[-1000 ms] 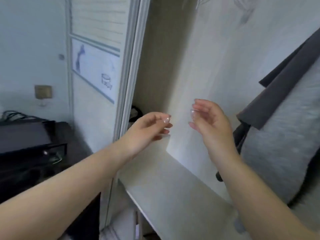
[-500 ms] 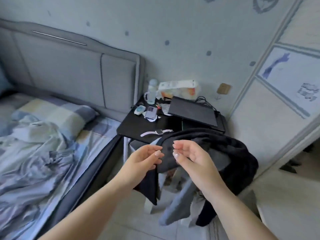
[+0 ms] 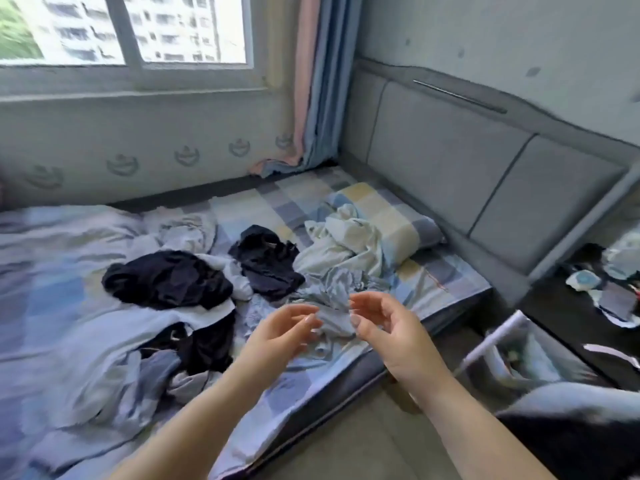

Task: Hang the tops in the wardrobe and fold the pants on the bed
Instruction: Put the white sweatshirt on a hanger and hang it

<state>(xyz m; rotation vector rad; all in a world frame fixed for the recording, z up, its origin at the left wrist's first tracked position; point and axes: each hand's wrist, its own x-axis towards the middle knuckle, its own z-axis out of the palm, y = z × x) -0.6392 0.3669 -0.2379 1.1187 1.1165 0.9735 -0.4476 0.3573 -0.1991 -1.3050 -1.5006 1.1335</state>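
The view has turned from the nightstand to the bed (image 3: 86,334); left hand (image 3: 277,336) and right hand (image 3: 391,327) hover loosely curled, holding nothing, above the clothes (image 3: 166,280).

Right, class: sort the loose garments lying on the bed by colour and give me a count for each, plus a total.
Dark navy or black garments: 3
Cream or white garments: 1
Light grey garments: 1
Total: 5, as far as the crumpled heaps can be told apart.

Soft daylight from the window (image 3: 138,29) fills the room; edges blur and curve.
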